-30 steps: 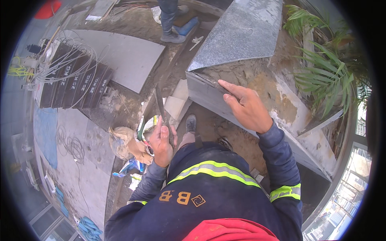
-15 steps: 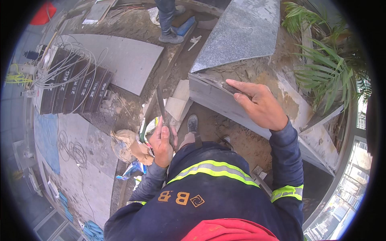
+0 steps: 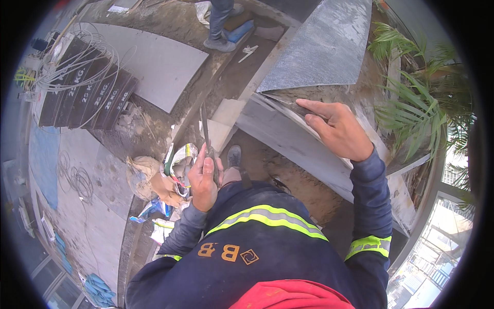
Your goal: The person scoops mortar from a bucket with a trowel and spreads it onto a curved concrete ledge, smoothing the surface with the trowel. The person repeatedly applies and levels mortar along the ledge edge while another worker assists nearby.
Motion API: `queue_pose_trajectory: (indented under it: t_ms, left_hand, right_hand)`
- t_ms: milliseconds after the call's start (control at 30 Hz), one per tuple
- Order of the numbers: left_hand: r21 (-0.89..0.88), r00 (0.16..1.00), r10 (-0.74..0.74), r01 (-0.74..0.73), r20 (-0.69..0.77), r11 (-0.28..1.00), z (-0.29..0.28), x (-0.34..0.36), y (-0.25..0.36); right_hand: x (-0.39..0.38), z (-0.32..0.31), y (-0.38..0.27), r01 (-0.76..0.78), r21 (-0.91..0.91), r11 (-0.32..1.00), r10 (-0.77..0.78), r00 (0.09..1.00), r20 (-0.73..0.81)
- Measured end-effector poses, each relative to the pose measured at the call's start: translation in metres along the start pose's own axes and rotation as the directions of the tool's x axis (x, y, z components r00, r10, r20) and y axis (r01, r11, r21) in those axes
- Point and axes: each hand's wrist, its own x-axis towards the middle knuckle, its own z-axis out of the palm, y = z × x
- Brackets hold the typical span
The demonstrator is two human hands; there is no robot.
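a long tool in one hand, a pointing finger by the stone
the left hand (image 3: 205, 180), at 8 o'clock, had its grip closed around a long narrow tool (image 3: 205, 126) standing tip-up toward 12; the right hand (image 3: 342, 131), between 2 and 3, stretched finger and thumb over rough mortar (image 3: 334, 94), its underside hidden, so whether that grip held anything i couldn't tell. the step looked like checking or pointing out the mortar beside the grey slab (image 3: 319, 49) at 1 o'clock; the next move seemed to call for fingers clear of the slab's near edge. the dirt floor (image 3: 303, 183) at 4 left some room before the side wall (image 3: 288, 139); palm leaves (image 3: 411, 110) crowded the right arm's outer side at 2.
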Motion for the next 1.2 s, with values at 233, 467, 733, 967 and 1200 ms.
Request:
queue_pose_trajectory:
  t_ms: [233,467,733,967,1200]
  left_hand:
    - [-0.008,0.999,-0.02,0.02,-0.032,1.0,-0.004,0.007,-0.003]
    - [0.002,1.0,0.001,-0.001,0.002,1.0,-0.001,0.015,0.004]
    - [-0.059,1.0,-0.028,0.027,-0.007,0.998,0.004,0.023,0.003]
    - [-0.087,1.0,0.004,-0.005,-0.006,0.996,0.006,0.029,0.008]
    - [-0.076,0.999,-0.021,0.018,-0.044,0.997,-0.001,0.028,-0.001]
  right_hand:
    - [0.005,0.001,0.005,0.114,0.01,0.993,-0.113,0.991,-0.075]
    - [0.003,-0.022,0.012,0.125,0.025,0.992,-0.121,0.986,-0.113]
    - [-0.003,-0.027,-0.013,0.023,-0.002,1.0,-0.023,1.0,0.007]
    - [0.011,-0.032,0.003,0.069,-0.021,0.997,-0.067,0.991,0.113]
    - [0.02,-0.023,0.021,0.124,0.067,0.99,-0.135,0.969,0.205]
